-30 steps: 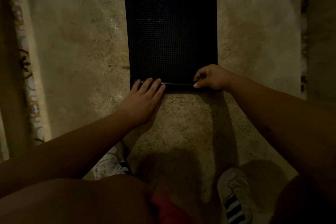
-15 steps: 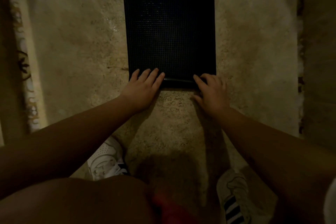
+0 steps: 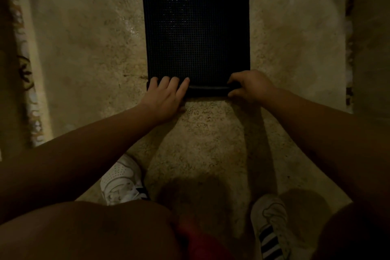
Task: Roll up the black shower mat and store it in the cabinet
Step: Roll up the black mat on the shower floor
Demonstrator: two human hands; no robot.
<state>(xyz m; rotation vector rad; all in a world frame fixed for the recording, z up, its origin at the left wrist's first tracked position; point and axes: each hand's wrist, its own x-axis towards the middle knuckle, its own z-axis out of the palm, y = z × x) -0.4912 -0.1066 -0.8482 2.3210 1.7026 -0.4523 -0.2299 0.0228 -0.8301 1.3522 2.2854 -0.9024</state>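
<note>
Shower mat [image 3: 196, 27], black, near edge rolled, left hand [image 3: 163, 99] flat on that edge, right hand [image 3: 251, 85] gripping it

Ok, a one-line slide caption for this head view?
Left hand presses and right hand grips the rolled near edge of the black shower mat on the beige floor.

White sneakers [image 3: 121, 179] on speckled beige floor [image 3: 84, 48]

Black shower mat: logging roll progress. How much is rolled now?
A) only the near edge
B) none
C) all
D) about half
A: the black shower mat shows a thin roll at its near edge, by the left hand and right hand; the rest lies flat.
</note>
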